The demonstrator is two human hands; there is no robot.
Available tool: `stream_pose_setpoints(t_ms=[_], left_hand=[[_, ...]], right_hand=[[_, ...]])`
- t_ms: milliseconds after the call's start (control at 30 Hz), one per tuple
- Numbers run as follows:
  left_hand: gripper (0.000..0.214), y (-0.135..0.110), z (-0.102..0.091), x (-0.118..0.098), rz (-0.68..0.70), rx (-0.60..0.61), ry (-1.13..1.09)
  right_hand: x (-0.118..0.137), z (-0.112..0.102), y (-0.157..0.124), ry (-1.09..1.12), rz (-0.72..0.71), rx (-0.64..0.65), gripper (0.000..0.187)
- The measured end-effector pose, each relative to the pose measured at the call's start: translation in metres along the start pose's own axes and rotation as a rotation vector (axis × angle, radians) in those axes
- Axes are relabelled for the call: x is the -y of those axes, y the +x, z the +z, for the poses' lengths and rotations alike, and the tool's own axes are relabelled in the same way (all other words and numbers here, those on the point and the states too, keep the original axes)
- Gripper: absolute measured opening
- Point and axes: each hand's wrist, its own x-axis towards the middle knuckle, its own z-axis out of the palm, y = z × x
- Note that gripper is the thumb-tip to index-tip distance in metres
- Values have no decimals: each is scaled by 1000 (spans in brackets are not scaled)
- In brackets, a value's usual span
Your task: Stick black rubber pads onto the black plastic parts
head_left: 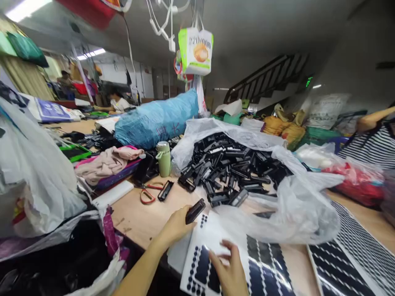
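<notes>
My left hand grips a small, narrow black plastic case above the table's front part, fingers wrapped round its lower end. Lower right, my right hand hovers over or touches a white sheet of black stickers; its thumb and fingers are bent and apart, and nothing shows between them. Round black dots and larger dark rectangles cover that sheet. Beyond both hands, a heap of similar black plastic cases spills from a clear plastic bag. A single black case lies apart on the table.
Red-handled scissors, a green flask and a folded pink cloth lie left. Behind stands a big blue bundle. More sticker sheets lie right. An open sack is lower left. A person in stripes sits right.
</notes>
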Motion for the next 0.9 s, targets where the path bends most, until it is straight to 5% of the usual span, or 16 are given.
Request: stream_pose_setpoints(t_ms=[100, 167, 233, 400, 533, 600, 767, 900], left_hand=[[49, -33, 3, -14, -24, 319, -287], [50, -44, 1, -18, -146, 531, -477], [53, -49, -2, -17, -217, 580, -626], [56, -49, -5, 3, -130, 225, -756], [55, -49, -4, 27, -237, -145, -776], [54, -50, -3, 35, -286, -238, -809], [55, -56, 6, 40, -320, -157, -822], [58, -59, 12, 41, -271, -59, -718]], right_hand=[[31, 4, 16, 54, -40, 73, 76], [42, 12, 29, 19, -78, 257, 62], [43, 20, 37, 16, -90, 375, 41], [28, 32, 40, 49, -38, 242, 37], [18, 26, 38, -305, -180, 156, 26], [15, 25, 35, -526, -199, 191, 16], [8, 32, 27, -817, -265, 352, 13], [9, 29, 25, -832, -264, 387, 11]])
